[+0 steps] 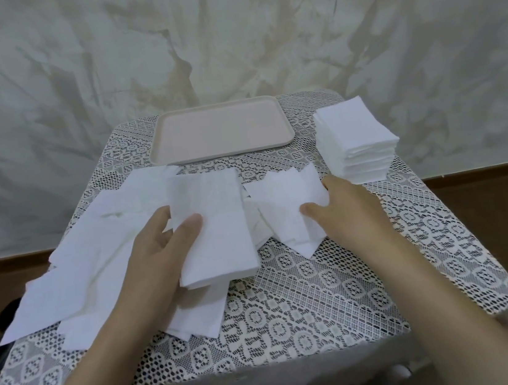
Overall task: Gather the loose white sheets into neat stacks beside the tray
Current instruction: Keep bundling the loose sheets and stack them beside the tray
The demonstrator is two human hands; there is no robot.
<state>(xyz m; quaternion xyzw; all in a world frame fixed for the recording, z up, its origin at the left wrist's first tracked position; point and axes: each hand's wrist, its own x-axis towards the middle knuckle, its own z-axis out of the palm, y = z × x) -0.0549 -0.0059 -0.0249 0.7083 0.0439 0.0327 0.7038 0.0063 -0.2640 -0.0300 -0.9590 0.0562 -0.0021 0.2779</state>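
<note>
well, from the head view my left hand point(157, 250) grips a small bundle point(215, 229), thumb on top and fingers curled at its left edge, so the squared sheets stay together while i collect more. my right hand point(349, 212) pinches the fanned sheets point(287, 210) at their right side, thumb on top, i judge to draw them onto the bundle. more loose sheets point(94, 265) lie overlapping on the lace cloth point(294, 309) to my left, partly under the bundle. the tray point(225, 154) at the far edge holds nothing i can see. just right of it, not touching, stands the tall stack point(356, 146), already neat; the bundle probably belongs there.
</note>
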